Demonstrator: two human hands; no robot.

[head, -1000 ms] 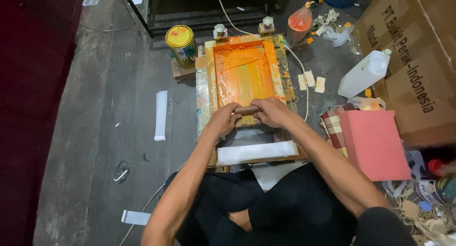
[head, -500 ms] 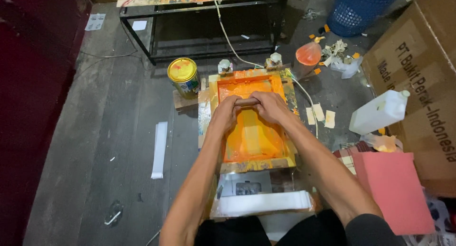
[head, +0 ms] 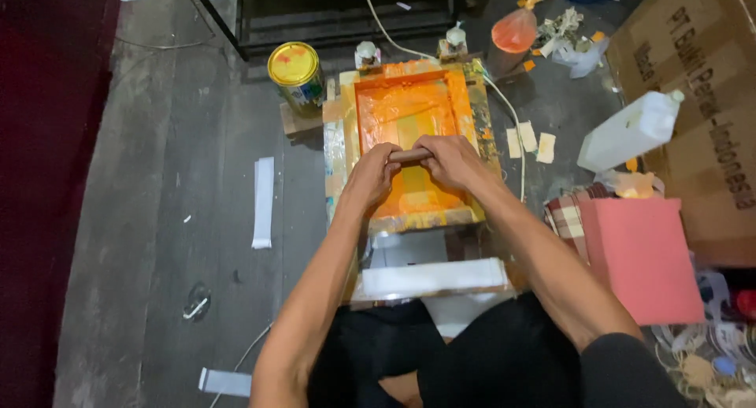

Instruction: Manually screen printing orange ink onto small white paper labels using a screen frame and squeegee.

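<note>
A wooden screen-printing frame [head: 339, 140] smeared with orange ink lies on the floor in front of me. Both hands grip a wooden squeegee handle [head: 410, 155] held across the middle of the orange screen. My left hand [head: 372, 176] holds its left end, my right hand [head: 449, 160] its right end. The blade under the handle is hidden by my fingers. A white strip [head: 429, 279] lies at the near end of the frame, just above my knees.
A yellow-lidded paint can [head: 295, 73] stands left of the frame. A white jug [head: 630, 130] and cardboard boxes [head: 701, 101] are at right, with a pink box [head: 642, 254] nearer. An orange bag [head: 516, 30], paper strips [head: 262, 199] and a cable [head: 504, 113] lie about.
Both hands pushed the squeegee from the near edge to the far end of the screen, then drew it back to the middle. The camera view shifted too.
</note>
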